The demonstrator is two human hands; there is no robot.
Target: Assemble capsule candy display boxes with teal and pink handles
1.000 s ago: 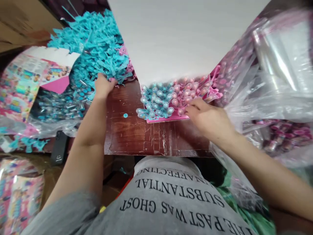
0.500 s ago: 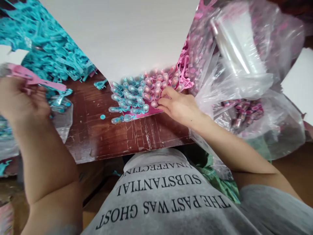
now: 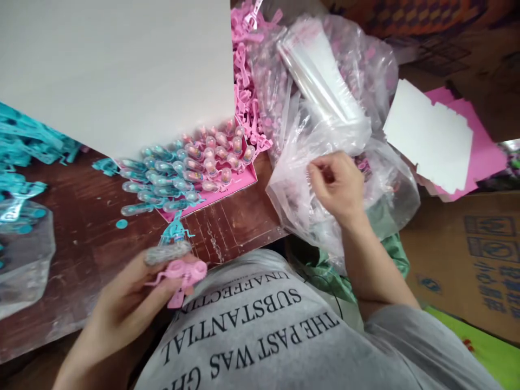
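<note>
- I wear a grey T-shirt [image 3: 264, 346], filling the view at six o'clock.
- Black capital lettering [image 3: 260, 311] crosses it: "SUBSTANTIAL", "THE PAST WAS".
- Short sleeve [image 3: 410, 346] at four o'clock.
- Left hand [image 3: 130, 303] and right hand [image 3: 337, 187] are bare.

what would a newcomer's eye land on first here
The rows of blue and pink capsules packed on the pink tray mid-table stand out, by a big white board. Nearer, the left hand holds a pink plastic piece; the right hand is at a crumpled clear bag.
</note>
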